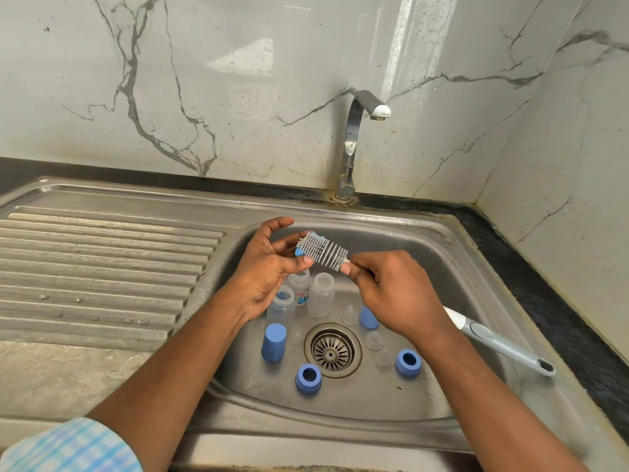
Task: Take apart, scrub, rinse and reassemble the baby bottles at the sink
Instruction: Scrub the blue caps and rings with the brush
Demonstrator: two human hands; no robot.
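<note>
The sink (pixel 425 253) is brushed steel, dull and water-stained; the tap (pixel 352 141) is shinier metal, spotted. The wall (pixel 238 80) is glossy marble-veined tile. The bottles (pixel 321 294) are cloudy translucent plastic, the caps (pixel 273 342) and rings (pixel 308 379) matt blue plastic; the blue piece (pixel 299 252) behind the brush (pixel 323 250) is probably the same. The brush's bristles are pale and rubbery, the handle (pixel 503 345) smooth grey plastic. The sleeve (pixel 68 447) is checked cloth.

Pale blue and white checked left sleeve (pixel 68 447), ending high on the arm, bare left hand (pixel 269 270), bare right hand (pixel 398 294)
</note>
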